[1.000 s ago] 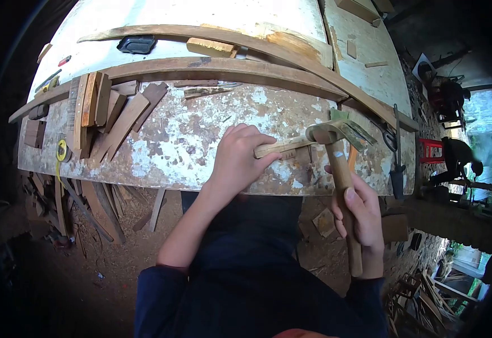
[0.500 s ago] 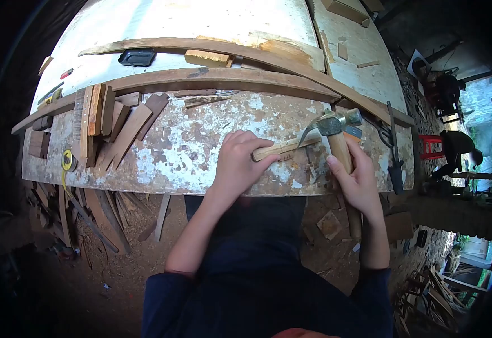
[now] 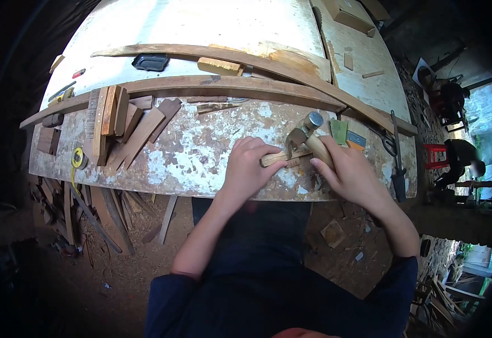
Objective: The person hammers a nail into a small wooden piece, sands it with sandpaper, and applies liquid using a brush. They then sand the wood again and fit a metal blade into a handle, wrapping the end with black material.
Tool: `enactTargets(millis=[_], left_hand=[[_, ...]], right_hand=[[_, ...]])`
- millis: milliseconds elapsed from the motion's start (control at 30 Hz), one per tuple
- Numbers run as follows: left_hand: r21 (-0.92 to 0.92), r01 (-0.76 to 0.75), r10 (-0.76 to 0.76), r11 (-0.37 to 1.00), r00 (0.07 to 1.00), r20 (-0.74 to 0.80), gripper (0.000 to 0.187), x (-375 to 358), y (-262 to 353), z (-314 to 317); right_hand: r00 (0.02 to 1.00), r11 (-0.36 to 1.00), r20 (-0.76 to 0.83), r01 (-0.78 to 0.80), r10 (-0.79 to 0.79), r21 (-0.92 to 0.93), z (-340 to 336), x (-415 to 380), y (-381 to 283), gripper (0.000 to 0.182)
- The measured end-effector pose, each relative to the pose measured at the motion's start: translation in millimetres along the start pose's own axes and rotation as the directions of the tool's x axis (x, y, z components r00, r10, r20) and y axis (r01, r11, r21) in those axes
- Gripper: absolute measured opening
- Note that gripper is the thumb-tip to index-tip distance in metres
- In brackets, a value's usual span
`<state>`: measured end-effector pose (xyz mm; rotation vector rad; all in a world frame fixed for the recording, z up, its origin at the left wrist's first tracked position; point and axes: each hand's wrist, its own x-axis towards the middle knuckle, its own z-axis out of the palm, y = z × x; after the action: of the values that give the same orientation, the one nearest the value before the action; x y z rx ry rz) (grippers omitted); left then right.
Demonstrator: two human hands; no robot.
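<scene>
My left hand (image 3: 251, 166) is closed around the near end of a short light wooden stick (image 3: 272, 159), low over the worn workbench (image 3: 189, 146). My right hand (image 3: 344, 172) grips the wooden handle of a claw hammer (image 3: 296, 138) close to its head. The hammer's curved claw points down against the stick, just beyond my left fingers; whether it is hooked on anything cannot be made out. The hammer handle and my right hand hide the stick's far end. A small reddish-brown wood piece (image 3: 293, 162) lies just below the stick.
Wood offcuts (image 3: 110, 121) and a yellow tape measure (image 3: 78, 158) are at the left. Long beams (image 3: 240, 84) cross the bench behind my hands. A green sheet (image 3: 339, 132) and a saw-like tool (image 3: 398, 169) lie right. A person (image 3: 462, 160) is in the background.
The hammer has turned and come down to the left, bringing its claw onto the stick. My right wrist has swung outward; my left hand keeps hold of the stick. The green sheet now shows.
</scene>
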<state>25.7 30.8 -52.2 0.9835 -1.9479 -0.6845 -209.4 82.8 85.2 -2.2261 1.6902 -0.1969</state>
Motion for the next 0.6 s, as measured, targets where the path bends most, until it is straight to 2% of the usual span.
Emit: enactTargets(millis=[133, 233, 333, 433, 600], left_hand=[[0.010, -0.015, 0.015, 1.000, 1.000, -0.003, 0.028, -1.4, -1.3, 0.2], [0.024, -0.046, 0.046, 0.999, 0.999, -0.006, 0.028, -1.7, -0.4, 0.1], [0.087, -0.061, 0.066, 0.994, 0.996, -0.054, 0.029, -1.4, 1.5, -2.3], [0.149, -0.100, 0.113, 0.984, 0.991, -0.077, 0.031, -1.4, -1.9, -7.2], [0.133, -0.266, 0.284, 0.955, 0.949, -0.140, 0.035, 5.1, 7.3, -8.3]], right_hand=[[0.996, 0.997, 0.088, -0.007, 0.014, -0.072, -9.4, 0.7, 2.3, 0.037], [0.996, 0.995, 0.086, 0.012, -0.004, -0.101, -11.0, -4.4, 9.5, 0.037], [0.981, 0.992, 0.189, -0.010, 0.034, -0.126, -15.7, -13.5, 15.1, 0.037], [0.989, 0.995, 0.146, -0.006, 0.021, -0.102, -5.8, -27.8, 25.4, 0.037], [0.997, 0.998, -0.079, -0.003, 0.008, 0.059, -17.1, -38.5, 20.1, 0.037]])
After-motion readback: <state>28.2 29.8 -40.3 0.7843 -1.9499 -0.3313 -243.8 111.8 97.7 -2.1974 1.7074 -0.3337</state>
